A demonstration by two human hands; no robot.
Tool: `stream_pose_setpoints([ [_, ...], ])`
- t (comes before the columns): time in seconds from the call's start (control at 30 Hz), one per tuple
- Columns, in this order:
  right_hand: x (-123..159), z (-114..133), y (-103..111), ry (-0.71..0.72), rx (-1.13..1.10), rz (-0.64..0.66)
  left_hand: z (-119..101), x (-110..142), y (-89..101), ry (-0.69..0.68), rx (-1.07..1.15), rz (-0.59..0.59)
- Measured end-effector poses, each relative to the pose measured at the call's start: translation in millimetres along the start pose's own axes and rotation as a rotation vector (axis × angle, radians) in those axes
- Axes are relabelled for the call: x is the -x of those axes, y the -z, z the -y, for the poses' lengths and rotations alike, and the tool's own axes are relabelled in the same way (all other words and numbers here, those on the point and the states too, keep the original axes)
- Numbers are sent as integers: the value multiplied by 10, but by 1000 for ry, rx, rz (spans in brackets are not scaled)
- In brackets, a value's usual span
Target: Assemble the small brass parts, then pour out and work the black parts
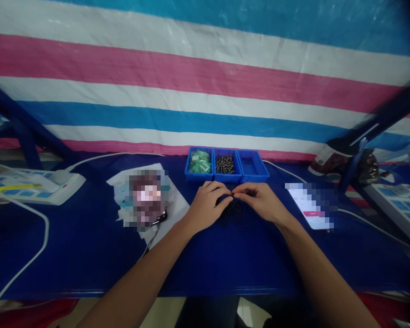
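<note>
My left hand (210, 203) and my right hand (259, 200) meet fingertip to fingertip above the table. Both are closed in a pinch; whatever lies between the fingers is too small to make out. Beneath them rests a pile of small dark pieces (235, 212), partly covered by the hands. Just beyond stand three joined blue bins. The left bin (187, 175) contains small green-and-white packets (200, 161). Many small brass-and-black parts (224, 164) fill the middle bin (222, 178). In the right bin (254, 166) only the bare blue bottom shows.
A phone on paper and plastic wrapping (172, 200) lies at left, another phone (310, 207) at right. Power strips (68, 189) and white cables (47, 228) flank the blue table (225, 269). A dark cup (331, 157) stands back right, before a striped sheet (191, 77).
</note>
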State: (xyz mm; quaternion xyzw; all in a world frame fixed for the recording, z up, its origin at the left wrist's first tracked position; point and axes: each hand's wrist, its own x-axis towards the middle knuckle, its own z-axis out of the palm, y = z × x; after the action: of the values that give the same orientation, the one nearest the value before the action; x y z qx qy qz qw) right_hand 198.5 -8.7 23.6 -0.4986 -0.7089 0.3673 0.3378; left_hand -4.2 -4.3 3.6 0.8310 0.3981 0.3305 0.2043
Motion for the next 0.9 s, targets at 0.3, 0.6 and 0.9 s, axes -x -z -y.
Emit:
stream_pose_setpoints([
  [0.3, 9, 45, -18, 52, 70, -5, -25, -11, 31, -21, 67, -47],
  [0.6, 59, 140, 3, 43, 85, 93, -53, -10, 41, 0, 159, -86],
  [0.9, -35, -1, 87, -82, -127, -237, -33, -25, 50, 70, 150, -119],
])
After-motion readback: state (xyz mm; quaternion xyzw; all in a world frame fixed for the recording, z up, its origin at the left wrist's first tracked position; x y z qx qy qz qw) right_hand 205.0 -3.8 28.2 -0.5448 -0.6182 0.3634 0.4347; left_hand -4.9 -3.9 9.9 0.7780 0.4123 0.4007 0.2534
